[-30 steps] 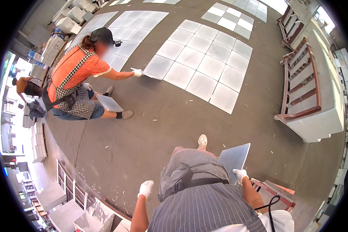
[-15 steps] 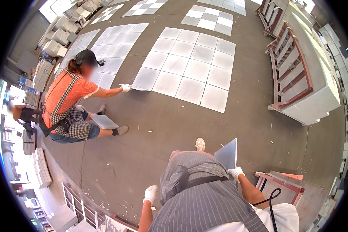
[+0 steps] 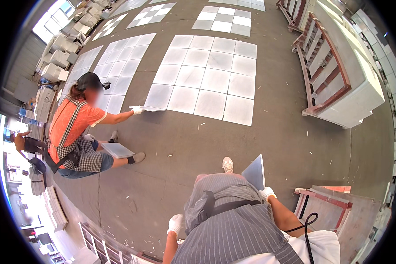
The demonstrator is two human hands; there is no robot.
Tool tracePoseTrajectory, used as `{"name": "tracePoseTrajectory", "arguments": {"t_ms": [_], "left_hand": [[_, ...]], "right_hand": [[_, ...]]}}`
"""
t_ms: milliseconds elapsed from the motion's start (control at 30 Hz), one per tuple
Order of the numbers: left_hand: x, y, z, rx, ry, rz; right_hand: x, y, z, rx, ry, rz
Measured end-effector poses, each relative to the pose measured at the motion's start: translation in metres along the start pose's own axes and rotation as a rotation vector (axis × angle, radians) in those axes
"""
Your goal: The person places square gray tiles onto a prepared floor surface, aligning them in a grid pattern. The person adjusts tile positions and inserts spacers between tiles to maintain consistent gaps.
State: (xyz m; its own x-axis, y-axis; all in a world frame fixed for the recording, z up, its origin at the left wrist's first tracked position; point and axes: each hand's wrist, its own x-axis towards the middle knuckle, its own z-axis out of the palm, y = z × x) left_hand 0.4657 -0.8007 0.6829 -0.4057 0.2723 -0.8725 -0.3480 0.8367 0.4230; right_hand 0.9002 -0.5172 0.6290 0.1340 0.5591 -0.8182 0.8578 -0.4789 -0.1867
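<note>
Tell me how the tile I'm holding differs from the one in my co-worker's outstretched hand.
Your tile shows a broad blue-grey face; the co-worker's tile appears nearly edge-on, as a thin strip. Your tile is beside your striped apron, away from the laid tiles, while the co-worker's tile is at their near left corner. Both are held in white-gloved hands: your right hand and the co-worker's hand.

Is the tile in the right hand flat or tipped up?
Tipped up: the tile slants, showing its broad face and thin edge, with the right hand gripping its near end.
</note>
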Motion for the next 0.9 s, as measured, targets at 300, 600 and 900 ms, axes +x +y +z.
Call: {"name": "tracePoseTrajectory", "arguments": {"t_ms": [300, 600, 900], "left_hand": [[0.013, -0.007, 0.000, -0.012, -0.013, -0.022], [0.006, 0.020, 0.002, 0.044, -0.009, -0.060], [0.003, 0.037, -0.001, 0.087, -0.025, -0.023]], "right_hand": [[-0.003, 0.012, 0.005, -0.070, 0.017, -0.035], [-0.003, 0.018, 0.001, -0.064, 0.008, 0.002], [-0.018, 0.006, -0.017, -0.041, -0.001, 0.049]]}}
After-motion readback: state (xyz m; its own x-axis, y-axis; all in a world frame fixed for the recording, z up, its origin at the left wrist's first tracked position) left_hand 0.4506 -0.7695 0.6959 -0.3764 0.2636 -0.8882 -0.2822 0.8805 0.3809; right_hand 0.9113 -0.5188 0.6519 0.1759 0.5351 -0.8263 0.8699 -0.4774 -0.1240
